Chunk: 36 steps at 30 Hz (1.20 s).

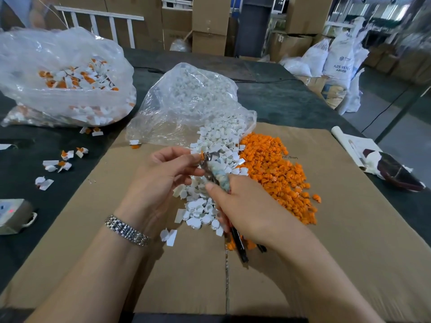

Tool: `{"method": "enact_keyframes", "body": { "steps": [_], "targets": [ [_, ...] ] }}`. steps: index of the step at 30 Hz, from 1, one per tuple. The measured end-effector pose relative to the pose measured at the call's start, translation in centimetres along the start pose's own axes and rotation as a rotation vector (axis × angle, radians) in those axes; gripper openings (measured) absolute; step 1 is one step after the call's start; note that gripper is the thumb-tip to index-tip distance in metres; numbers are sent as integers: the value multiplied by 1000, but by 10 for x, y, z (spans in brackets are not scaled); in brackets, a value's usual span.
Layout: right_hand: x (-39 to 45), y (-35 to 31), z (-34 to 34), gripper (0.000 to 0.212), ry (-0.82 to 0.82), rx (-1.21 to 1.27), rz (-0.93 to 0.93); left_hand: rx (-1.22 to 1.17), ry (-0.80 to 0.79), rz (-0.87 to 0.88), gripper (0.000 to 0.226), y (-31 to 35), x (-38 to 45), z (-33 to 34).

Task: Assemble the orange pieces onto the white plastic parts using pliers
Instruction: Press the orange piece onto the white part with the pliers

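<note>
Cardboard sheet [303, 264] on dark table [268, 99]; right hand [245, 206] grips pliers [215, 173], left hand [163, 176] pinches orange piece [198, 157]

The pliers [215, 176] are blurred, their tip and whatever it grips too small to tell.

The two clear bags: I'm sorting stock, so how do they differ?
The left bag holds white parts with orange pieces fitted; the middle bag holds plain white parts only. The left bag stands on the dark table cover; the middle bag's mouth spills onto the cardboard. Both are crumpled clear plastic.
</note>
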State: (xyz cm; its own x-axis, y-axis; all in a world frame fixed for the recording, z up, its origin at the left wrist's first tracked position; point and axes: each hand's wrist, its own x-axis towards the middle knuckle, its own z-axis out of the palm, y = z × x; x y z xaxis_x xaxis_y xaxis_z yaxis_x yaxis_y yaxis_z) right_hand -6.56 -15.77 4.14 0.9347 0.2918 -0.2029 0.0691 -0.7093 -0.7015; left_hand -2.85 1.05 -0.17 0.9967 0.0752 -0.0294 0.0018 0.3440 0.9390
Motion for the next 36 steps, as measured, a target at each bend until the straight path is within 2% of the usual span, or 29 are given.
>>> {"method": "enact_keyframes", "body": {
  "steps": [7, 12, 14, 16, 20, 23, 25, 27, 29, 31, 34, 36],
  "targets": [
    [5, 2, 8, 45, 149, -107, 2, -38, -11, 10, 5, -3, 2, -1],
    [7, 4, 0, 51, 79, -56, -15, -16, 15, -13, 16, -3, 4, -1],
    [6, 6, -6, 57, 26, -8, -22, 42, 57, 9, 11, -1, 4, -3],
    [6, 11, -14, 55, 55, -1, -8, 188, 202, 115, 6, 4, 6, -12],
    [18, 35, -33, 51, 296, -163, 68, 680, 680, 348, 4, 15, 11, -40],
    [26, 56, -44, 53, 404, -316, 166, 898, 792, 375, 25, 14, 15, -47],
    [30, 67, -48, 57, 436, -390, 230, 1011, 709, 406, 28, 9, 18, -43],
    [34, 75, -49, 62, 465, -447, 270, 1134, 505, 399, 32, -1, 22, -39],
    [36, 79, -47, 64, 482, -485, 288, 1238, 280, 310, 45, -12, 26, -34],
    [38, 80, -44, 67, 480, -544, 296, 1362, 121, 208, 59, -19, 29, -32],
    [41, 82, -39, 71, 456, -633, 302, 1504, 65, 231, 55, -24, 34, -32],
    [42, 83, -37, 71, 452, -673, 295, 1434, 91, 255, 42, -24, 36, -34]
  ]
}}
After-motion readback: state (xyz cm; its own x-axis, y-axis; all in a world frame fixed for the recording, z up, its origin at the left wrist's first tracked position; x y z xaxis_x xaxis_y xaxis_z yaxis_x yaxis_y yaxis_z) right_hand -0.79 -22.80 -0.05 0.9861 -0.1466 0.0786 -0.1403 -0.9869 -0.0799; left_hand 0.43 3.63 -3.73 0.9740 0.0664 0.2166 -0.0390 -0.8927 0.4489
